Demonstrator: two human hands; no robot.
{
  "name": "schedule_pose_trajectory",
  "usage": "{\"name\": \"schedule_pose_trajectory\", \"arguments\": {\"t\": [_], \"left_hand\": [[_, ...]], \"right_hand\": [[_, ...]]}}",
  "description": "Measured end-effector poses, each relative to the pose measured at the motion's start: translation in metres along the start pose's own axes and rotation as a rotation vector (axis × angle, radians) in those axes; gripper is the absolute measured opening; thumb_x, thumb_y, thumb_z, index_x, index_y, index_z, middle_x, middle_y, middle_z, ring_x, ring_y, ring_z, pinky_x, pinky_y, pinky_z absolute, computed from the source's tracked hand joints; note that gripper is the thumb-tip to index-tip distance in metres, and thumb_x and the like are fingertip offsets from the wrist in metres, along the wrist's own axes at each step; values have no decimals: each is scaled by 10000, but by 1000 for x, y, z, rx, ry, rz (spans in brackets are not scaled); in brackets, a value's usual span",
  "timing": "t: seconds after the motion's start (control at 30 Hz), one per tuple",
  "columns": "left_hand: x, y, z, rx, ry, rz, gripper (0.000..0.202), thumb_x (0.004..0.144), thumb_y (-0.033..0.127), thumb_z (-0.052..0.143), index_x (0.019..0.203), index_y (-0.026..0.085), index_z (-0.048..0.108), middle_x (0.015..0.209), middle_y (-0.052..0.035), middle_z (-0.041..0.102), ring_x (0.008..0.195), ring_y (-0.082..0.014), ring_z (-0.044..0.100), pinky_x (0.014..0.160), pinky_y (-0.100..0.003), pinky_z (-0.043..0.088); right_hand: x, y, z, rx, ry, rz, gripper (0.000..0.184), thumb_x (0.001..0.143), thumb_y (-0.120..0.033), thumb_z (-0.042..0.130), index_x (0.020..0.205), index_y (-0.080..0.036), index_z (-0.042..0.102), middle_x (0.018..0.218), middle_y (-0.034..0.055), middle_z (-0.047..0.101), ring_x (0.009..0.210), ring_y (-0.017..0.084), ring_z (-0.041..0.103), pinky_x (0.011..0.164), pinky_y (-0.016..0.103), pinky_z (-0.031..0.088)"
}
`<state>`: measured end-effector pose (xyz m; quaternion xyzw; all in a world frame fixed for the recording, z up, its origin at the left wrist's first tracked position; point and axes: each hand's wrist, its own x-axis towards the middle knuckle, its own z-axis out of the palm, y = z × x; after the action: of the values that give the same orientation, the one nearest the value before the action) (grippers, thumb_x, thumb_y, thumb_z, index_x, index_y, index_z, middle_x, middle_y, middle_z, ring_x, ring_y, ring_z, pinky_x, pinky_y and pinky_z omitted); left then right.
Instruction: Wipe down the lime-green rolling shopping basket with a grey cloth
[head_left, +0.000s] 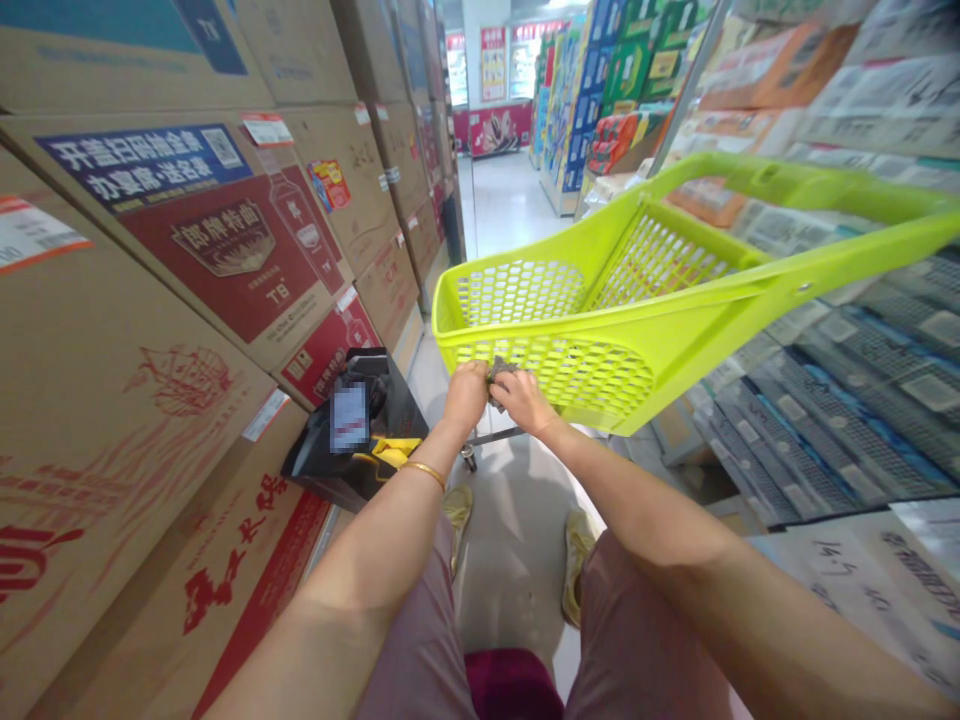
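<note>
A lime-green shopping cart with perforated sides stands crosswise in front of me, its handle off to the right. Close against its near side, both my hands meet on a crumpled grey-brown cloth. My left hand, with a gold bracelet on the wrist, has its fingers closed at the cloth's left edge. My right hand pinches the cloth from the right, fingertips bent in. Part of the cloth is hidden by my fingers. Whether it touches the basket wall, I cannot tell.
Stacked cardboard cartons wall the left side. A black bag with a phone and something yellow on it rests beside my left forearm. Packaged goods fill the right side. A tiled aisle runs ahead past shelves.
</note>
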<state>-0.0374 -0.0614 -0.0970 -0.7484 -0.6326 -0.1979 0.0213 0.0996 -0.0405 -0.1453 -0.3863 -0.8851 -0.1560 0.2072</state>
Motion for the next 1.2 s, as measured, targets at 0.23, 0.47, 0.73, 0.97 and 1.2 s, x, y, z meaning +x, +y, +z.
{"name": "schedule_pose_trajectory", "arguments": {"t": [0.23, 0.47, 0.73, 0.97, 1.2], "left_hand": [[0, 1, -2, -25, -10, 14, 297, 868, 26, 337, 954, 118, 606, 934, -105, 643, 908, -201, 564, 838, -303, 423], [-1, 2, -2, 40, -35, 22, 258, 855, 23, 372, 919, 128, 600, 893, -96, 636, 868, -195, 564, 790, -283, 429], [0, 1, -1, -1, -21, 2, 258, 877, 47, 361, 933, 129, 599, 901, -99, 626, 904, -196, 562, 822, -290, 421], [-1, 2, -3, -13, -21, -1, 242, 864, 60, 381, 914, 139, 604, 910, -94, 629, 914, -194, 559, 830, -299, 426], [1, 2, -2, -9, -27, 7, 296, 862, 36, 348, 921, 133, 622, 896, -95, 640, 883, -190, 571, 815, -290, 427]], "right_hand": [[22, 11, -33, 29, 256, 109, 252, 916, -218, 454, 1045, -311, 649, 1042, 32, 575, 900, 187, 402, 785, 316, 302], [32, 17, -38, -3, 388, 169, 250, 893, -197, 461, 1028, -302, 644, 1034, 38, 535, 939, 195, 394, 835, 338, 323], [11, 8, -6, 15, 162, 93, 258, 910, -222, 469, 1052, -336, 652, 1020, 23, 585, 891, 190, 392, 785, 318, 278], [-1, 5, -4, 40, 10, 13, 252, 926, -266, 449, 1066, -301, 655, 1091, 29, 587, 933, 183, 411, 784, 308, 287], [26, 14, -47, 94, 239, 193, 300, 910, -189, 426, 1085, -308, 639, 1106, 50, 547, 964, 205, 402, 853, 346, 312]]}}
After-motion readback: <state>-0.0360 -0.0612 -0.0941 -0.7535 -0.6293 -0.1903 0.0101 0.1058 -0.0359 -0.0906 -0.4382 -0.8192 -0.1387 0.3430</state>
